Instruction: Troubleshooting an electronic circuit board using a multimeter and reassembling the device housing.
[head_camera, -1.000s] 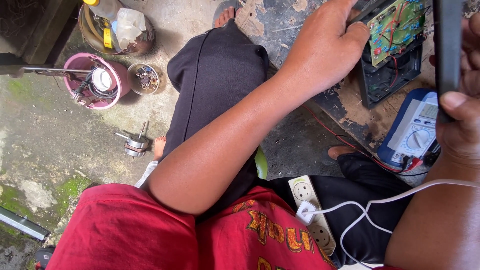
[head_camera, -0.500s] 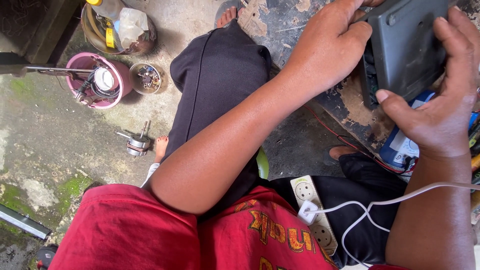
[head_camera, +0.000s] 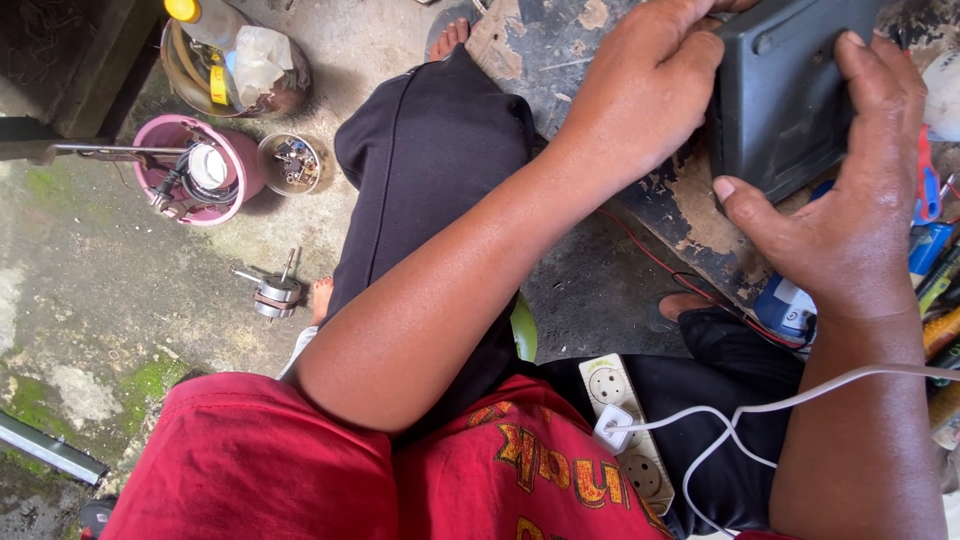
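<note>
The dark grey box (head_camera: 785, 95) sits clasped between left hand (head_camera: 640, 95) and right hand (head_camera: 850, 215).

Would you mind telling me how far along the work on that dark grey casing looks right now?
Looks done: the dark grey casing faces back-up, no circuit board showing. In hand: left hand and right hand both grip it over the worn board. Left: the small motor lies untouched on the ground; whether the casing is fastened cannot be told.
</note>
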